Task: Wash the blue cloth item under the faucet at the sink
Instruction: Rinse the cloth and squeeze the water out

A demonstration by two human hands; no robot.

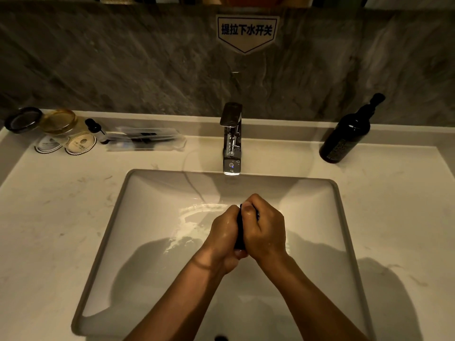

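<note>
Both my hands are pressed together over the middle of the white sink basin [152, 217], a little in front of the chrome faucet [231, 141]. My left hand [222, 238] and my right hand [266, 230] are closed around the dark blue cloth [239, 230]. Only a narrow strip of the cloth shows between my palms and near my right thumb; the remainder is hidden inside the hands. My hands look wet. No stream of water is visible from the faucet's spout. Water glistens on the basin floor to the left of my hands.
A dark pump bottle [344, 136] stands on the counter at the right. At the back left are two glasses [59, 121], round paper coasters [78, 143] and wrapped toiletry packets [145, 139]. A grey stone backsplash with a sign [246, 30] rises behind the faucet.
</note>
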